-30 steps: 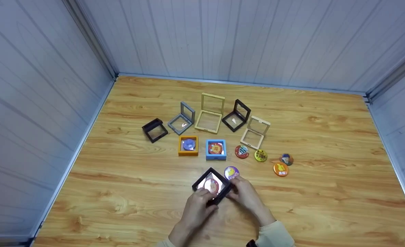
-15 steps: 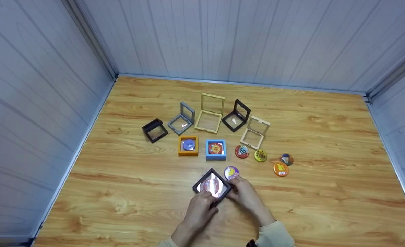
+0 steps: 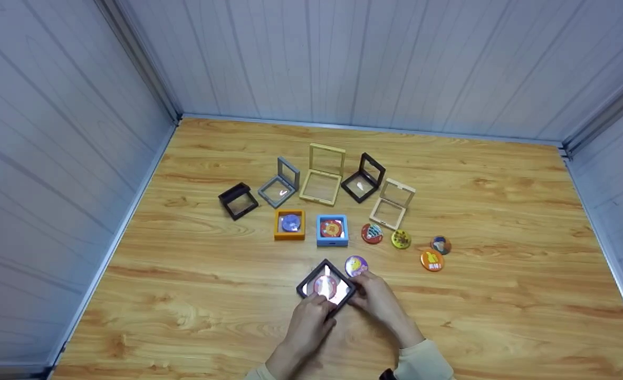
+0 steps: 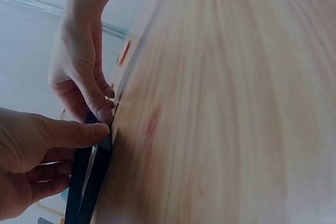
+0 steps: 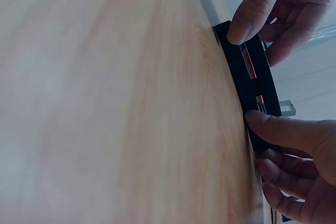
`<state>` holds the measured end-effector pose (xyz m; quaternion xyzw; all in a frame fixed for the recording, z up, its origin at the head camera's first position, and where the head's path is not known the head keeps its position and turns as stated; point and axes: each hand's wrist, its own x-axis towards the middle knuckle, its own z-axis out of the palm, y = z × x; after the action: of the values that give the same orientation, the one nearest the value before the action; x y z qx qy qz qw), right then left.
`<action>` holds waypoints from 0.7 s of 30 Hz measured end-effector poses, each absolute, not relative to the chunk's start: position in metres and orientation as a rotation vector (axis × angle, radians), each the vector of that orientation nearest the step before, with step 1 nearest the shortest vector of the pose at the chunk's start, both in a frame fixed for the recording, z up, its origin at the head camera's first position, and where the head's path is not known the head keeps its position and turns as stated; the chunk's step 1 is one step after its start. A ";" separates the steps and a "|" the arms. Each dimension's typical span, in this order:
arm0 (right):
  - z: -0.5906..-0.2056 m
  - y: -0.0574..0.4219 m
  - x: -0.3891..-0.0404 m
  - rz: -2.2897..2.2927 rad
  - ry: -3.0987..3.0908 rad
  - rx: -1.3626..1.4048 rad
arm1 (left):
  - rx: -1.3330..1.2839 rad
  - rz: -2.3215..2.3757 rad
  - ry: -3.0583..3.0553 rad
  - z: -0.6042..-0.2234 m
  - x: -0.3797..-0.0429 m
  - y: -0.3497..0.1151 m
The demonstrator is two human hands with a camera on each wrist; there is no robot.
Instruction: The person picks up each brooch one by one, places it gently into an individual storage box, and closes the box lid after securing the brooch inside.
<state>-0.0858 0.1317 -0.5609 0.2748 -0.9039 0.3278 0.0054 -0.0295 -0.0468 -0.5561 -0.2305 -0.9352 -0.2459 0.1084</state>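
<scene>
A black square display frame (image 3: pixel 311 275) with a clear window lies at an angle near the front of the table, a round red badge (image 3: pixel 323 285) showing through it. Its near left side is gripped by my left hand (image 3: pixel 307 324), fingers over the window and thumb at the edge. My right hand (image 3: pixel 379 301) pinches the right corner. In the left wrist view, a narrow gap runs between the two halves of the frame (image 4: pixel 100 167). The right wrist view shows both thumbs on the frame's black edge (image 5: pixel 242 80). A purple badge (image 3: pixel 355 264) lies beside my right fingertips.
Behind stand an orange frame (image 3: pixel 290 236) and a blue frame (image 3: pixel 332 243), each with a badge inside. Several opened frames, including a yellow one (image 3: pixel 306 194), form an arc farther back. Loose badges, such as the orange one (image 3: pixel 432 260), lie to the right.
My left hand has shifted slightly right on the black frame, and the frame has tilted a little, with the glare on its window moving. My right hand keeps its place.
</scene>
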 end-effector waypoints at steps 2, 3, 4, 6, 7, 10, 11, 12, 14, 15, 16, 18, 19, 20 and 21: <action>-0.561 0.132 -0.086 1.047 -2.825 0.860 | -0.685 -0.703 -2.747 -0.556 -0.029 -0.047; -0.561 0.133 -0.086 1.063 -2.826 0.857 | -0.688 -0.692 -2.747 -0.556 -0.029 -0.047; -0.561 0.134 -0.086 1.079 -2.828 0.854 | -0.692 -0.681 -2.747 -0.556 -0.029 -0.047; -0.561 0.135 -0.086 1.098 -2.838 0.846 | -0.698 -0.656 -2.750 -0.556 -0.029 -0.047; -0.560 0.136 -0.085 1.105 -2.843 0.843 | -0.701 -0.641 -2.752 -0.556 -0.029 -0.046; -0.559 0.140 -0.085 1.117 -2.872 0.824 | -0.713 -0.595 -2.758 -0.556 -0.029 -0.046; -0.558 0.142 -0.084 1.116 -2.881 0.818 | -0.717 -0.578 -2.764 -0.556 -0.029 -0.046; -0.558 0.144 -0.084 1.115 -2.885 0.812 | -0.722 -0.566 -2.766 -0.555 -0.029 -0.046; -0.557 0.149 -0.083 1.112 -2.889 0.803 | -0.731 -0.547 -2.770 -0.554 -0.029 -0.047; -0.557 0.151 -0.083 1.112 -2.889 0.799 | -0.732 -0.539 -2.768 -0.554 -0.029 -0.048; -0.556 0.153 -0.083 1.110 -2.890 0.793 | -0.732 -0.533 -2.765 -0.554 -0.029 -0.049; -0.554 0.159 -0.082 1.105 -2.893 0.780 | -0.728 -0.525 -2.749 -0.554 -0.030 -0.052; -0.553 0.162 -0.082 1.100 -2.899 0.773 | -0.726 -0.522 -2.742 -0.554 -0.030 -0.053; -0.553 0.166 -0.082 1.098 -2.908 0.761 | -0.725 -0.517 -2.736 -0.554 -0.030 -0.055; -0.552 0.169 -0.083 1.089 -2.918 0.749 | -0.722 -0.513 -2.731 -0.554 -0.030 -0.057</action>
<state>-0.0826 0.1689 -0.5520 0.2337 -0.9105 0.3397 -0.0309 -0.0301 -0.0567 -0.5544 -0.2493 -0.9425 -0.1770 0.1351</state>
